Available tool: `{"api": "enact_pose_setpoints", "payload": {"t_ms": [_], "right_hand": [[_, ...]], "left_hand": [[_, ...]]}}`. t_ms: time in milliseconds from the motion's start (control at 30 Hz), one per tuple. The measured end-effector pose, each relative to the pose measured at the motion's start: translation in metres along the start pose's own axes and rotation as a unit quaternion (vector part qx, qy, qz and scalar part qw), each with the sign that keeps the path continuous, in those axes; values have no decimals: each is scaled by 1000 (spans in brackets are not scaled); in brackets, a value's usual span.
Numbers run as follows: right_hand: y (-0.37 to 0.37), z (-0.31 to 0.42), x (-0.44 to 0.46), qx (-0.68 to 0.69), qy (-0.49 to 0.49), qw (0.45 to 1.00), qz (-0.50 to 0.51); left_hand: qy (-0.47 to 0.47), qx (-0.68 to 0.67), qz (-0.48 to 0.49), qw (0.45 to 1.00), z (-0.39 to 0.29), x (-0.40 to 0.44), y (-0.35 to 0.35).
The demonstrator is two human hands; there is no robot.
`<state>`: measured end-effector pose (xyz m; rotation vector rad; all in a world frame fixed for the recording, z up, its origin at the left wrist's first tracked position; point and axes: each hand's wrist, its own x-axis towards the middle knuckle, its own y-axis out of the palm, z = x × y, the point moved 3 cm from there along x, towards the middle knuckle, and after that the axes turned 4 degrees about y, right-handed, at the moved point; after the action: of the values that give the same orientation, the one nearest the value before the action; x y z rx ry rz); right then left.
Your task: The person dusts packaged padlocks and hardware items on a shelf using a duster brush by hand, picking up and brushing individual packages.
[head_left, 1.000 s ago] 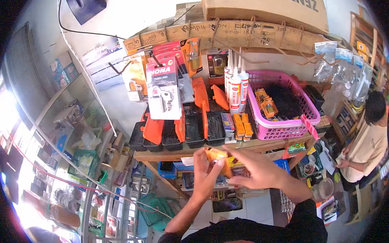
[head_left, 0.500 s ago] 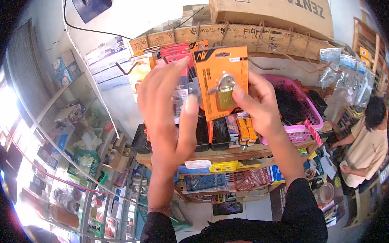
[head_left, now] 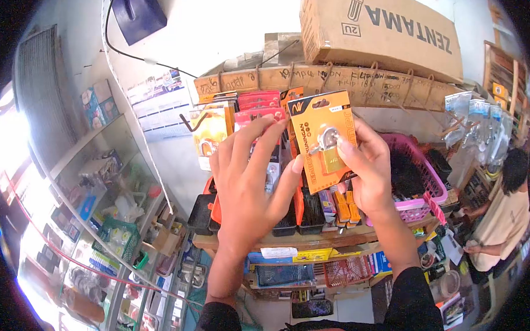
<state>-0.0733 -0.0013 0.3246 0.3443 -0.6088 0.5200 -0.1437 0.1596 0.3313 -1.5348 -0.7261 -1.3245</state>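
Observation:
My right hand (head_left: 370,166) grips an orange carded padlock pack (head_left: 322,138) by its right side, thumb over the front near the brass padlock. The card is upright, its face toward me. My left hand (head_left: 250,176) is raised just left of it, in front of the hanging packs, fingers spread. Its fingertips overlap the red hanging packs (head_left: 259,100); whether they touch them I cannot tell. More orange packs (head_left: 212,130) hang at the left on a hook.
Black bins (head_left: 202,214) and small orange boxes (head_left: 347,208) stand on the wooden shelf. A pink basket (head_left: 414,213) sits at the right. Above is a large cardboard box (head_left: 392,38). A glass case (head_left: 110,160) stands at the left, a person (head_left: 501,223) at the far right.
The orange pack came up from low over the shelf edge into the right hand's hold at the hanging packs. My left hand let go of it, rose, and has shifted slightly right since.

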Motion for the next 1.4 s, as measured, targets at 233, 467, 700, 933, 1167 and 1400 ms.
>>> {"api": "enact_pose_setpoints", "payload": {"t_ms": [233,467,700,933,1167,1400], "right_hand": [[-5,-27,-4,22,67,998,2],[-15,-53,19,65,123,990,39],[-28,-85,63,-2,123,992,36],[-32,-102,89,-82,101,991,-10],[-38,-108,77,-178,98,979,-9],[-88,-67,12,-559,111,808,147]], "left_hand": [[0,6,2,1000,-1,-1,1],[2,8,5,1000,0,-4,3],[-5,9,5,1000,-6,-3,3],[-3,19,13,1000,-10,-4,3],[17,33,25,999,-12,-2,1],[20,19,51,998,-18,-3,-5]]}}
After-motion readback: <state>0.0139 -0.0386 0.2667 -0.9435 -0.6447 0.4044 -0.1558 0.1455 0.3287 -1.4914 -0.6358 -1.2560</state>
